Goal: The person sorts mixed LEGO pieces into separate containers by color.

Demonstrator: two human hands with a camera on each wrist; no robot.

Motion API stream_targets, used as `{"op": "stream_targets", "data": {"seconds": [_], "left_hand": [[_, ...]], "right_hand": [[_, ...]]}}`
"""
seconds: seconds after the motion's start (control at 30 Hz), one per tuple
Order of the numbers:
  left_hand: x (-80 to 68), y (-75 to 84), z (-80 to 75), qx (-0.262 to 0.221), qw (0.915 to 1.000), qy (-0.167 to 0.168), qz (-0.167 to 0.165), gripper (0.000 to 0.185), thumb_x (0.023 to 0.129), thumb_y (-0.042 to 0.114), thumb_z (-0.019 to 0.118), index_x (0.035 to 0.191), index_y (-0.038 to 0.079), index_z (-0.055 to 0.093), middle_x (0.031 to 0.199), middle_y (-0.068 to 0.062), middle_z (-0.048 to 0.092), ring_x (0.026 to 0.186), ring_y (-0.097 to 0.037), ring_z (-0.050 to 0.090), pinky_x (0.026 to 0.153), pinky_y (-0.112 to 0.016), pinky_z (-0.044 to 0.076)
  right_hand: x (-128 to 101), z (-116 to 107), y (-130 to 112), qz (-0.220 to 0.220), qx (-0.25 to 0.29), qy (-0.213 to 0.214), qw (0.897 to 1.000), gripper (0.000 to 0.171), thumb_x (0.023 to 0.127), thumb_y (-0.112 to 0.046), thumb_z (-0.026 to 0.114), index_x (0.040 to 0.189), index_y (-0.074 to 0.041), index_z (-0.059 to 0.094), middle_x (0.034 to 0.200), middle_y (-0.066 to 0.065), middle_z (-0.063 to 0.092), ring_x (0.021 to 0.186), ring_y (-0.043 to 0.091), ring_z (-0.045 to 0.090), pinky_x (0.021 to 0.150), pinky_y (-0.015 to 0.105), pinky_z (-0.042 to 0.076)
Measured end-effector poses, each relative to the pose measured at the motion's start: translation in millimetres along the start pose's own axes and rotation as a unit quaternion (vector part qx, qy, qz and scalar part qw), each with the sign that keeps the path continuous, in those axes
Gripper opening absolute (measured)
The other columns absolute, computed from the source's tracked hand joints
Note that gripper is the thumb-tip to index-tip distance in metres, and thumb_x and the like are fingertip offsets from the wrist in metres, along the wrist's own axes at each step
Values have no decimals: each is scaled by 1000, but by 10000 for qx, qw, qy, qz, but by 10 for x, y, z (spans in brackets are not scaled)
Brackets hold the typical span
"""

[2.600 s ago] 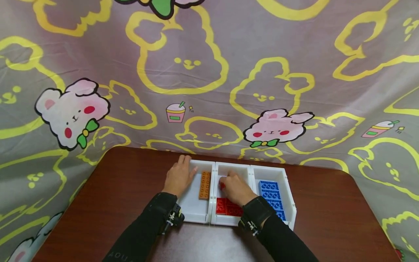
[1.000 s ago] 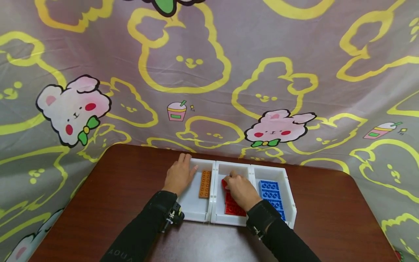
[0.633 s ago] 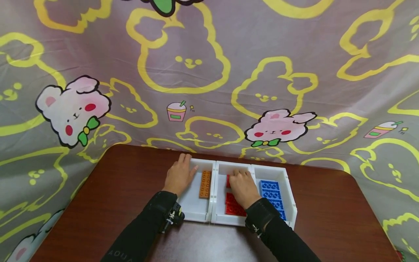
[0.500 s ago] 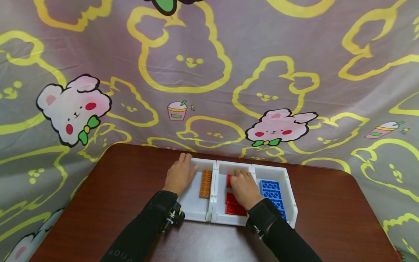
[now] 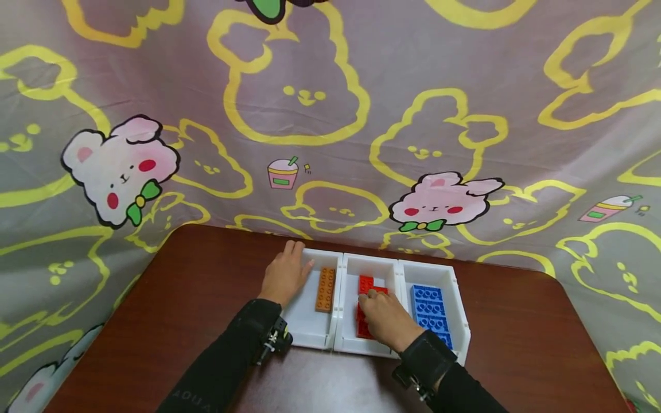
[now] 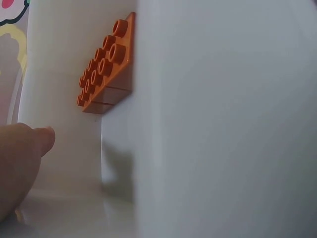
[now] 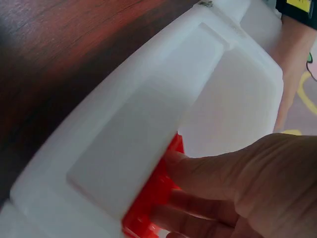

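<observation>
Resting in the middle compartment of the white tray (image 5: pixel 397 275), the right hand (image 5: pixel 384 318) lies on the red bricks (image 5: pixel 365 283), fingers (image 7: pixel 198 171) curled against them; whether they actually grip is unclear. Risk: an off-centre pull could tip or scatter the bricks. The left hand (image 5: pixel 283 275), fingers relaxed, steadies the tray's left wall beside the orange brick (image 5: pixel 325 288) on the worktop (image 5: pixel 196 287).

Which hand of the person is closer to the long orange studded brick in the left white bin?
Left. The left hand rests just beside the long orange studded brick; the right hand touches red bricks in the middle compartment.
</observation>
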State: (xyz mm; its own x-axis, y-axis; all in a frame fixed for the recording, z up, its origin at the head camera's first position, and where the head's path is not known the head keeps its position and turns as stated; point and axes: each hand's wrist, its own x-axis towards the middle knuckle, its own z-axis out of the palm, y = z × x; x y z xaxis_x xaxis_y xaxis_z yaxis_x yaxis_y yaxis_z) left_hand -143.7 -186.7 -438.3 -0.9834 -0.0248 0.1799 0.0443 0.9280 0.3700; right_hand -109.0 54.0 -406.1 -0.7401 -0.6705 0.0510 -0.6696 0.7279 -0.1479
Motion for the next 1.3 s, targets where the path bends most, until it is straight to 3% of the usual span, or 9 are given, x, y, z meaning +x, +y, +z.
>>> {"op": "stream_targets", "data": {"seconds": [0.17,0.3,0.43,0.53,0.6,0.73,0.87,1.13,1.3], "left_hand": [[-4,22,-3,24,9999,-79,-97,46,101,33,70,132,2,54,129,-17,57,93,-35,68,74,-48,58],[-3,25,-4,-11,9998,-113,-168,46,101,32,70,132,2,54,129,-17,57,95,-36,68,77,-49,58],[-17,13,-4,-71,9997,-140,-171,46,101,31,70,133,2,54,130,-18,57,95,-36,68,77,-50,59],[-25,6,3,-73,9998,-135,-150,46,101,31,70,133,2,54,129,-18,57,95,-36,68,76,-49,59],[-23,1,8,-61,9998,-132,-144,46,101,31,70,133,2,54,129,-17,57,95,-35,68,76,-48,59],[-11,-2,10,-71,9997,-153,-155,46,101,32,70,133,2,54,129,-17,56,95,-36,68,77,-48,59],[1,5,5,-97,9995,-227,-215,46,102,32,69,134,3,53,131,-17,55,97,-36,68,79,-48,59],[4,12,7,-83,9993,-269,-229,46,102,33,69,134,3,53,131,-17,55,98,-36,68,79,-48,59],[9,13,-2,-56,9994,-252,-247,45,102,33,69,134,4,54,130,-16,56,98,-35,68,79,-48,59]], "right_hand": [[87,27,53,170,275,-131,9994,30,79,4,83,96,0,59,79,19,66,80,37,68,79,54,56],[170,-4,64,462,419,-767,9951,29,77,-1,87,95,1,64,85,18,68,90,38,67,86,55,54],[255,-38,56,826,652,-1462,9836,27,79,-6,89,98,1,70,93,16,66,96,35,65,92,52,54],[292,-61,55,1148,982,-1801,9720,34,81,-5,89,108,0,68,98,15,66,98,32,65,96,50,55],[309,-70,61,1305,1208,-1963,9643,30,82,-4,87,105,-2,67,96,15,66,95,30,64,94,49,56],[329,-90,79,1516,1410,-2055,9565,34,81,-4,88,107,-4,66,97,14,65,96,29,62,96,50,55],[349,-101,89,1583,1371,-2077,9555,38,81,-6,89,113,-2,68,101,13,66,100,29,61,101,50,53],[388,-116,103,1502,1164,-2265,9553,36,81,-9,90,110,-5,70,98,9,67,94,25,60,97,46,55],[378,-132,121,1483,1511,-2193,9524,25,83,-11,88,92,-10,64,83,7,58,85,22,54,75,36,51]]}}
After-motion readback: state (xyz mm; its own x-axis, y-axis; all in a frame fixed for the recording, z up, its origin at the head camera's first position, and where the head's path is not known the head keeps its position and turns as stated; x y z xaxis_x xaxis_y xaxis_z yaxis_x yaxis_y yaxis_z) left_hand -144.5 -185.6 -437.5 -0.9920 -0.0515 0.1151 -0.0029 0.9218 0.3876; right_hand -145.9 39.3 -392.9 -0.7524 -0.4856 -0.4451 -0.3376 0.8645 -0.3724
